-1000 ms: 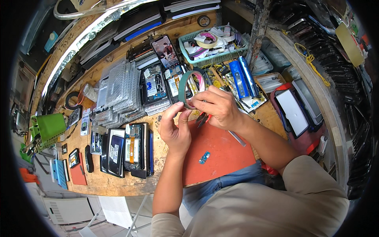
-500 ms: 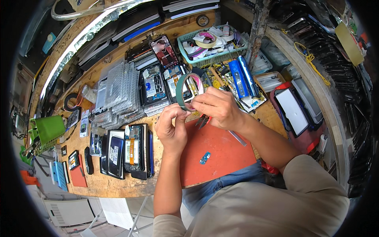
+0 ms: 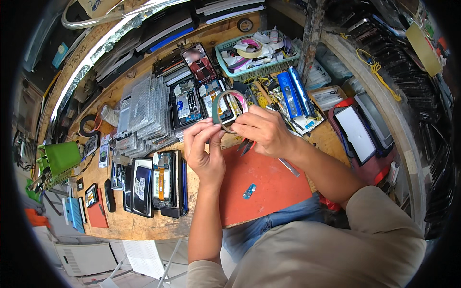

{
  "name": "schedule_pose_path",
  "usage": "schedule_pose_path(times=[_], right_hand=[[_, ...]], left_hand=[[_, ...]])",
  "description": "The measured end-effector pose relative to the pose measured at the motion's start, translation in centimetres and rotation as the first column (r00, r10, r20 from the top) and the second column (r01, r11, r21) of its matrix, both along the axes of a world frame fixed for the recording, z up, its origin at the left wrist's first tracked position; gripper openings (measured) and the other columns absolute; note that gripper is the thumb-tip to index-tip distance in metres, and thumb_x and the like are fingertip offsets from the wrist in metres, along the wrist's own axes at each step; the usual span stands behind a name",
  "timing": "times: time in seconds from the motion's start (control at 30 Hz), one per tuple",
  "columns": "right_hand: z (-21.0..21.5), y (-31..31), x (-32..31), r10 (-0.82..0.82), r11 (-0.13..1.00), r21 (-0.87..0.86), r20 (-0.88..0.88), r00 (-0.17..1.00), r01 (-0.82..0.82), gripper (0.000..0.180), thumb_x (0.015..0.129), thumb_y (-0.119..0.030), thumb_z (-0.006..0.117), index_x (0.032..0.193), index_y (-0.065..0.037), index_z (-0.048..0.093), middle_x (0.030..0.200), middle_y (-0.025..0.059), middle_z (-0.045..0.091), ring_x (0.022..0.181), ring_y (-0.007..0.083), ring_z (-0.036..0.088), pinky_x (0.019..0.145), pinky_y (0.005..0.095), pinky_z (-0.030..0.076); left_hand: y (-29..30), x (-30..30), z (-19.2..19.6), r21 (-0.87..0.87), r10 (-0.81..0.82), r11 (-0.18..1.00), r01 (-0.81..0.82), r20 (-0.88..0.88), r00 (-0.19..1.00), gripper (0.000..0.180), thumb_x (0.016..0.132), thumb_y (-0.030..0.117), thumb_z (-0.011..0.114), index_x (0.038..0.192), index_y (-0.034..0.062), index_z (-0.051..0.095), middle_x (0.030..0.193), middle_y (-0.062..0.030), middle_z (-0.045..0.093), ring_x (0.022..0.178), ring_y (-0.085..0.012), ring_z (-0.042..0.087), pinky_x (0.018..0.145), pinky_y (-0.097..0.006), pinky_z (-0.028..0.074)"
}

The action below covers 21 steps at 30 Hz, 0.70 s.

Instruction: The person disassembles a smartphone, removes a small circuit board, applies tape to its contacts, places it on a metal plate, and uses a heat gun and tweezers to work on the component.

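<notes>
A roll of green tape is held upright above the orange-red mat. My right hand grips the roll's lower right edge. My left hand is closed, its thumb and fingertips pinched at the roll's lower left edge; whether a loose tape end is between them is too small to see. Just under my right fingers show cutters with red handles and dark jaws; I cannot tell if that hand also holds them. On the mat lies a small blue circuit board.
Opened phones and stacked clear plastic trays stand behind my left hand. More phones stand at the left. A green basket of tape rolls sits at the back, blue cylindrical things to its right. A metal strip lies by my right forearm.
My left hand has shifted slightly left, its fingers rising along the roll's edge. The roll has turned a little, showing more of its opening. The circuit board has stayed put.
</notes>
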State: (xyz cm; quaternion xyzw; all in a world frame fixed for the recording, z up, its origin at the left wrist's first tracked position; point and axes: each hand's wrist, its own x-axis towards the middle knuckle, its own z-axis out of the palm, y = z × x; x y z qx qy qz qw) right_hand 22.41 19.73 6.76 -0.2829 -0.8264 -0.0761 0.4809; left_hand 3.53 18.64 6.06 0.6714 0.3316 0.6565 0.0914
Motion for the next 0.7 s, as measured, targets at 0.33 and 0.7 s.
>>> schedule_pose_path(times=[0.33,0.7], right_hand=[[0.7,-0.3,-0.1,-0.035,0.998,0.052,0.086,0.996,0.031,0.015,0.082,-0.006,0.068,0.097,-0.009,0.072,0.092,0.0016,0.064,0.094,0.0231,0.064,0.09,0.0405,0.045],[0.6,-0.4,0.0,-0.039,0.997,0.067,0.08,0.996,0.034,0.013,0.085,-0.008,0.068,0.097,-0.009,0.072,0.088,0.0007,0.064,0.09,0.0191,0.067,0.093,0.0401,0.045]], left_hand=[[0.6,-2.3,1.0,-0.269,-0.164,0.95,0.161,0.008,0.986,0.009,0.092,-0.005,0.074,0.093,0.0,0.066,0.098,-0.0093,0.066,0.1,-0.0232,0.066,0.092,-0.035,0.052],[0.5,-2.0,0.1,-0.169,-0.169,0.969,0.179,0.075,0.983,0.012,0.093,-0.007,0.074,0.101,0.0001,0.069,0.101,-0.0089,0.068,0.099,-0.0201,0.067,0.089,-0.033,0.054]])
